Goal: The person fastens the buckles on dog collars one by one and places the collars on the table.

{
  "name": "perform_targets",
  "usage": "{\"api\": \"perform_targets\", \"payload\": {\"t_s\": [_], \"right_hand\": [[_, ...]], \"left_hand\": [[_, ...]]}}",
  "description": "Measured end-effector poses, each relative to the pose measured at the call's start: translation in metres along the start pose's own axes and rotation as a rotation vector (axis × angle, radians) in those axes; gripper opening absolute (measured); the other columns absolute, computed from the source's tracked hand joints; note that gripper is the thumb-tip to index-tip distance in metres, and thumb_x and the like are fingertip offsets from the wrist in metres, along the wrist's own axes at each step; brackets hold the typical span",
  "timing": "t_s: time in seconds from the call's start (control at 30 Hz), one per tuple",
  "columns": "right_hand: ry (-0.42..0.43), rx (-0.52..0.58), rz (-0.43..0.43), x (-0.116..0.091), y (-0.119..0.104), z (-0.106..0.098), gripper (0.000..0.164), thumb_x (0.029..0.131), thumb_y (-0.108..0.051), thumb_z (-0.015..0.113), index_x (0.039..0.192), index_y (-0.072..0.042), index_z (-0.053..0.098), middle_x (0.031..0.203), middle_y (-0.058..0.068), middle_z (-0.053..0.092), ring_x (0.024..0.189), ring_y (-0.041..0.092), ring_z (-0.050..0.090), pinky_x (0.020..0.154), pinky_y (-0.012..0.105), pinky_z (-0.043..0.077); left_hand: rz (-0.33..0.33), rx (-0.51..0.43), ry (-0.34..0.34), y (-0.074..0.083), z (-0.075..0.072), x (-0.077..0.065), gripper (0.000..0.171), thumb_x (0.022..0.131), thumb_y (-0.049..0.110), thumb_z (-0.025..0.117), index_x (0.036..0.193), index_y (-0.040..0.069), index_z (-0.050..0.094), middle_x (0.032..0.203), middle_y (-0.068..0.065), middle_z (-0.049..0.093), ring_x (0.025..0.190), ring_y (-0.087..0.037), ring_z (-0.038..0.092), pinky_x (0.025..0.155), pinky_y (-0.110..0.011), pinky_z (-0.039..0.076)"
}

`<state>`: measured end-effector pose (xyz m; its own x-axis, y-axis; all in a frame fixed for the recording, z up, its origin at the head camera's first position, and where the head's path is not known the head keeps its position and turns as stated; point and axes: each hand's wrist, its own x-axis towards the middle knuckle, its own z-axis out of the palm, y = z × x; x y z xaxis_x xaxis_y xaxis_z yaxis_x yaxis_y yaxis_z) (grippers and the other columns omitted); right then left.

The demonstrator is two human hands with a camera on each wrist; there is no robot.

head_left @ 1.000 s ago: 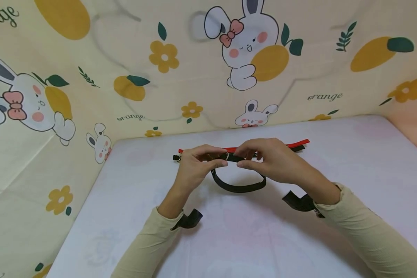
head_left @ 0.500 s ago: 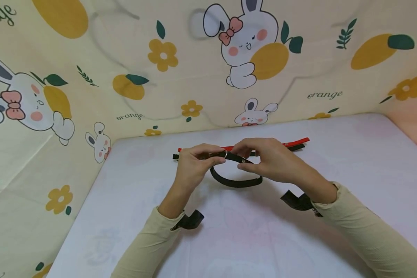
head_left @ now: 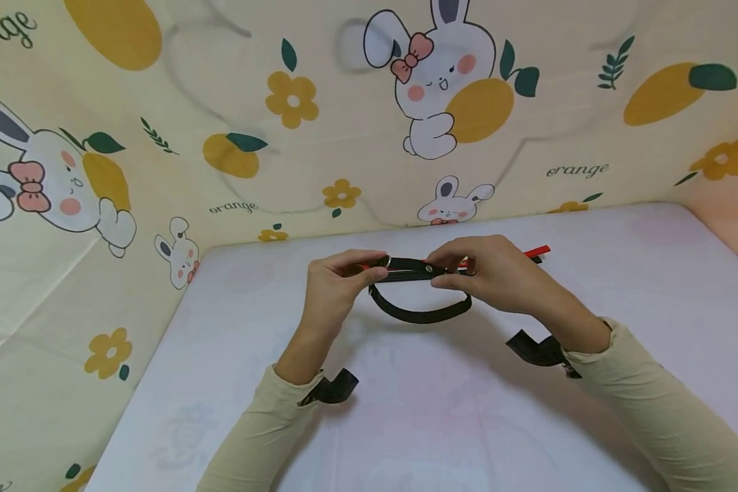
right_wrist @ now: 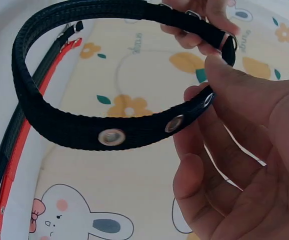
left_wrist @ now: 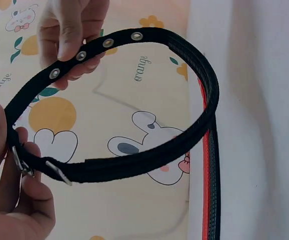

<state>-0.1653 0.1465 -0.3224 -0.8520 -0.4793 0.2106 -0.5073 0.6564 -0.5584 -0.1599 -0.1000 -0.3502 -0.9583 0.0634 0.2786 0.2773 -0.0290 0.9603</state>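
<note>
Both hands hold a black dog collar (head_left: 419,316), bent into a loop above the table. My left hand (head_left: 335,287) pinches its buckle end, thumb against fingers. The left wrist view shows the metal buckle (left_wrist: 22,162) at those fingers, with a metal ring (left_wrist: 58,173) beside it on the strap. My right hand (head_left: 498,277) pinches the strap's other part, where several metal eyelets (left_wrist: 108,43) run in a row. One eyelet (right_wrist: 112,136) faces the right wrist camera. Fingers hide part of the strap near the buckle, so I cannot tell whether it passes through.
Behind the hands, a red strap (head_left: 537,252) and another black strap (right_wrist: 14,132) lie side by side on the white table (head_left: 418,410). A cloth backdrop (head_left: 320,157) printed with rabbits and oranges rises behind the table. Black bands (head_left: 338,388) stick out from both sleeves.
Both hands have risen slightly and drawn a little farther apart, the left hand leftward and the right hand rightward. The collar loop has come up with them, still held at both places.
</note>
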Motion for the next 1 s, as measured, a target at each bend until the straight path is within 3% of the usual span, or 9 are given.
{"api": "perform_targets", "payload": {"t_s": [0.27, 0.47, 0.6, 1.0], "right_hand": [[0.034, 0.019, -0.014, -0.0018, -0.0020, -0.0017, 0.023, 0.085, -0.030, 0.080, 0.107, -0.025, 0.076, 0.086, -0.009, 0.070, 0.072, 0.012, 0.058, 0.062, 0.025, 0.045], [0.053, 0.020, -0.020, -0.0013, -0.0018, -0.0024, 0.023, 0.085, -0.030, 0.080, 0.106, -0.024, 0.077, 0.087, -0.010, 0.071, 0.070, 0.012, 0.056, 0.060, 0.024, 0.044], [0.063, 0.024, -0.016, -0.0011, -0.0025, -0.0021, 0.022, 0.084, -0.029, 0.080, 0.106, -0.024, 0.078, 0.088, -0.009, 0.072, 0.069, 0.013, 0.055, 0.058, 0.025, 0.043], [0.077, 0.025, -0.040, -0.0022, -0.0044, 0.0012, 0.022, 0.085, -0.031, 0.080, 0.106, -0.024, 0.077, 0.089, -0.011, 0.072, 0.066, 0.011, 0.055, 0.058, 0.024, 0.044]], "left_hand": [[-0.051, 0.008, -0.067, 0.0020, -0.0001, -0.0015, 0.027, 0.079, -0.003, 0.079, 0.106, -0.007, 0.074, 0.089, 0.005, 0.074, 0.080, -0.010, 0.067, 0.072, -0.018, 0.054], [-0.082, 0.004, -0.143, 0.0018, -0.0011, -0.0022, 0.028, 0.084, -0.004, 0.074, 0.112, -0.008, 0.071, 0.107, -0.012, 0.075, 0.094, -0.009, 0.069, 0.085, -0.021, 0.056], [-0.087, 0.023, -0.159, 0.0011, -0.0013, -0.0024, 0.030, 0.085, -0.004, 0.073, 0.115, -0.007, 0.071, 0.115, -0.020, 0.072, 0.099, -0.009, 0.070, 0.087, -0.021, 0.056], [-0.040, 0.096, -0.138, -0.0018, 0.0042, -0.0038, 0.028, 0.082, 0.001, 0.079, 0.109, 0.000, 0.075, 0.105, -0.009, 0.073, 0.097, -0.014, 0.068, 0.080, -0.022, 0.056]]}}
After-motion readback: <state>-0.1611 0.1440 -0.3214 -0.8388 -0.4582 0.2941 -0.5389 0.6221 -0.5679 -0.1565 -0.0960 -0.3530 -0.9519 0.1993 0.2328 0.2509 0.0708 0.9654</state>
